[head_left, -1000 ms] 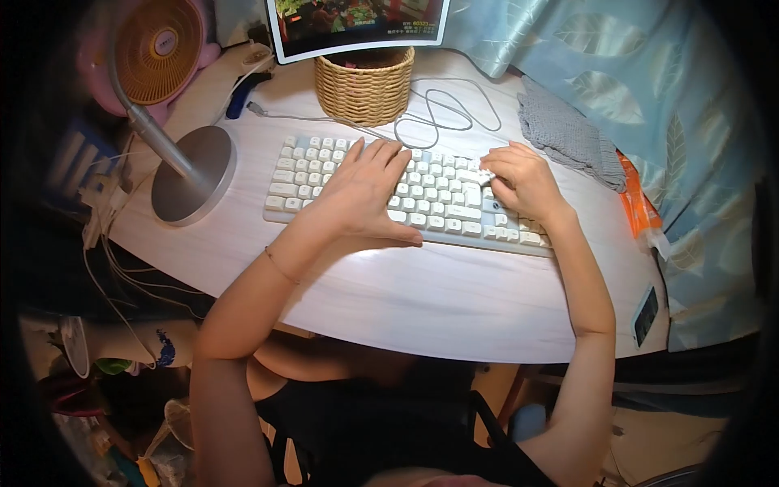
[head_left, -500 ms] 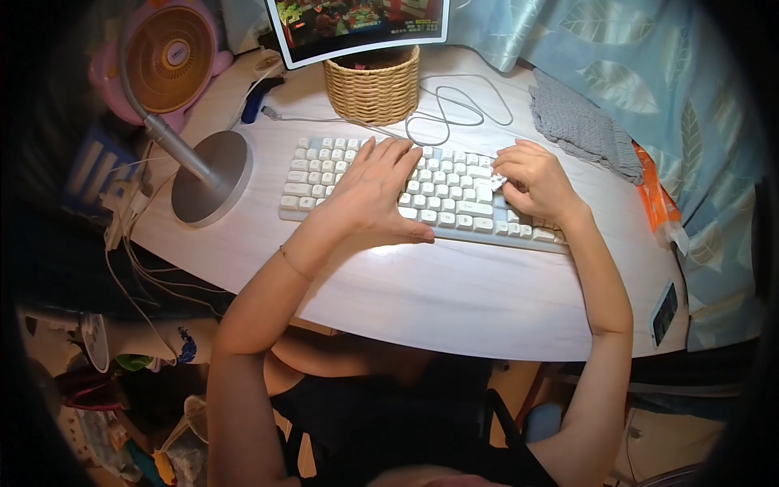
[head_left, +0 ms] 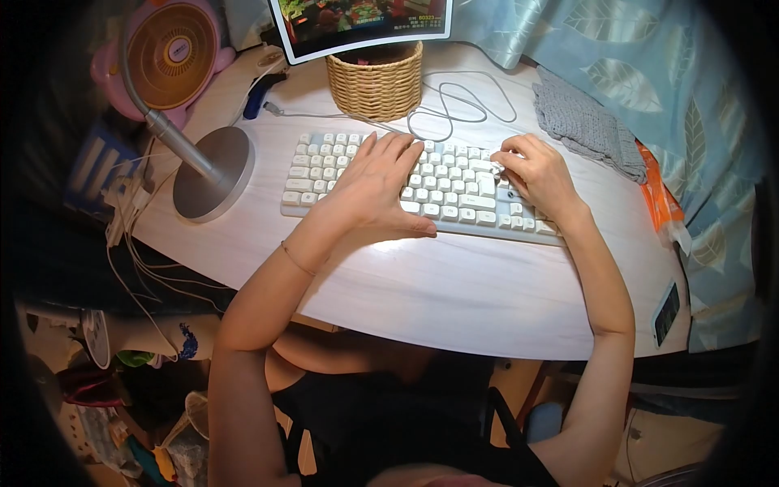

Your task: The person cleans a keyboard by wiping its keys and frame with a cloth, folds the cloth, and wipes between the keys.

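Note:
A white keyboard point(head_left: 465, 201) with a pale grey-blue case lies on the desk in front of me. My left hand point(head_left: 378, 180) rests across its middle, fingers spread over the upper keys and thumb along the front edge. Over the right part of the keyboard, my right hand point(head_left: 533, 172) is closed in a pinch, its fingertips on a small white keycap point(head_left: 497, 169). Beside that hand, a patch of bare plate with a dark switch point(head_left: 511, 195) shows among the keys. The palm and forearm hide some keys at the right end.
Behind the keyboard stand a wicker basket point(head_left: 376, 85) and a screen point(head_left: 365, 24). A lamp base point(head_left: 213, 174) and a pink fan heater point(head_left: 174, 53) are at left. A grey knitted cloth point(head_left: 580, 118), an orange packet point(head_left: 661, 203) and a phone point(head_left: 666, 315) lie at right. A cable point(head_left: 454, 101) loops behind.
My right hand has moved slightly up and away from the front keys, uncovering the bare plate and a dark switch. My left hand stays on the keyboard. The view has shifted slightly.

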Demonstrator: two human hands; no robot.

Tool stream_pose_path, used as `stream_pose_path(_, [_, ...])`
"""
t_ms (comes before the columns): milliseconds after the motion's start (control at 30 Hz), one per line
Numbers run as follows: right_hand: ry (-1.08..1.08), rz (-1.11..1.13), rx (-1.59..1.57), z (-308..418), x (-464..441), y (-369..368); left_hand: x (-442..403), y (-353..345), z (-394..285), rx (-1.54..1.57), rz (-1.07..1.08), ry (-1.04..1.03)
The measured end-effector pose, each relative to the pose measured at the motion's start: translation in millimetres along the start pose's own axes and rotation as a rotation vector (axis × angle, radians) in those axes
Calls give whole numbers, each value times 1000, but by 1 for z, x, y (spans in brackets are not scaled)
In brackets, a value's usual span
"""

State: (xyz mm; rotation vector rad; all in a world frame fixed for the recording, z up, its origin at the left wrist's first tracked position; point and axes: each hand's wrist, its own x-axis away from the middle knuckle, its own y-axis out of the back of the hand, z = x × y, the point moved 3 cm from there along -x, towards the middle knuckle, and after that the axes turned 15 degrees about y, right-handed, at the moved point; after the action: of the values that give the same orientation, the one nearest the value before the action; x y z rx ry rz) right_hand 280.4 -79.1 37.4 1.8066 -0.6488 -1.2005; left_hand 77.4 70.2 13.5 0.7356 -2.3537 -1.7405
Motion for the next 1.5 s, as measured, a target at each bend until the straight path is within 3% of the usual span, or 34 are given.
stream_pose_path(167, [-26, -55, -146, 4, -3, -2, 0, 0, 0, -1, 11, 4])
stream_pose_path(367, [-50, -90, -110, -8, 0, -12, 0, 1, -1, -6, 10, -1])
stream_pose_path(567, [-101, 92, -204, 0, -1, 3, 0, 0, 1, 13, -2, -5])
stream_pose_path(867, [-41, -19, -76, -12, 1, -12, 0, -1, 1, 13, -16, -8])
stream_pose_path(1067, [-61, 34, -212, 3, 4, 1, 1, -1, 2, 25, -28, -6])
stream_pose_path(1400, [-30, -47, -97, 4, 0, -6, 0, 3, 0, 29, -6, 37])
stream_pose_path(1500, [-48, -34, -223, 14, -1, 0, 3, 13, 2, 31, 12, 88])
